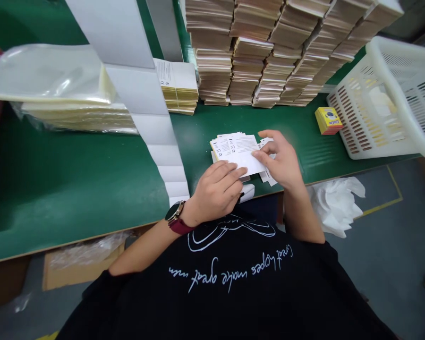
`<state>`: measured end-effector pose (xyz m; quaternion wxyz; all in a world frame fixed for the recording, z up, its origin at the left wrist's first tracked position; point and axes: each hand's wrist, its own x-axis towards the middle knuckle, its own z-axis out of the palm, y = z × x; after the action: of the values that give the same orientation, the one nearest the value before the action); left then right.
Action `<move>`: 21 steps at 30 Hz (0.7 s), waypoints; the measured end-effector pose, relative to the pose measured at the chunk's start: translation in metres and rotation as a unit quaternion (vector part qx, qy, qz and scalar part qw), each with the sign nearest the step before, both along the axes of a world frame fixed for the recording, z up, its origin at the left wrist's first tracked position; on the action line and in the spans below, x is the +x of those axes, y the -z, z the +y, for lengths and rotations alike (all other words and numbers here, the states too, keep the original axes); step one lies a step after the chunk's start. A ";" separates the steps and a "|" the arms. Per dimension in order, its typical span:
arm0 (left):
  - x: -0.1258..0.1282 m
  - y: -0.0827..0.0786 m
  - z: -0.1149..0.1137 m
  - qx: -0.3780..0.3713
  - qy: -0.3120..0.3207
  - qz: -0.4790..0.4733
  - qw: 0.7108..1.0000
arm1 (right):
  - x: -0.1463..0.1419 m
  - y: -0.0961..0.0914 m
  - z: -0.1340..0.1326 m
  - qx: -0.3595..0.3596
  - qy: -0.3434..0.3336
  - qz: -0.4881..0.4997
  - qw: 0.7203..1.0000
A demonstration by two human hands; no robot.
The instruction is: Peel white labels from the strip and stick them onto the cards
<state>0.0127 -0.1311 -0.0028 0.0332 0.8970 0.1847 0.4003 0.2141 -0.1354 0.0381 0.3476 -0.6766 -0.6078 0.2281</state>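
A white printed card [247,147] with CE-type marks lies over a pile of similar cards [222,145] near the table's front edge. Along its lower edge, my left hand [220,188] has its fingers bent together on the card; a watch with a dark red strap is on that wrist. My right hand [280,158] grips the card's right edge between thumb and fingers. More printed slips [268,175] lie partly under my right hand. Just below the cards, a small white item [247,192] is partly covered by my left hand.
Tall stacks of cards [248,61] stand at the back of the green table [134,172]. A folded white paper strip [138,89] runs down left of my hands. Plastic sleeves [63,75] lie left, a banded card bundle [179,87] behind. Rightward are a yellow box [328,120] and white basket [354,127].
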 end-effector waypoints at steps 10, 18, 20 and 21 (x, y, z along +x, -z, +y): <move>-0.010 0.000 0.000 -0.022 -0.027 -0.076 0.996 | 0.049 0.017 -0.026 -0.138 0.102 -0.371 0.913; -0.007 -0.013 -0.002 -0.063 -0.036 -0.092 0.993 | 0.006 -0.003 -0.060 0.068 -0.101 0.021 0.992; -0.005 -0.014 -0.005 -0.060 -0.033 -0.099 0.993 | -0.005 0.000 -0.065 0.089 -0.131 0.119 0.980; -0.005 -0.014 -0.006 -0.056 -0.033 -0.099 0.993 | -0.008 0.002 -0.066 0.092 -0.131 0.145 0.976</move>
<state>0.0080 -0.1372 0.0108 0.0887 0.8432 0.2319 0.4767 0.2056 -0.2010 0.0358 0.4598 -0.5158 -0.6527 0.3107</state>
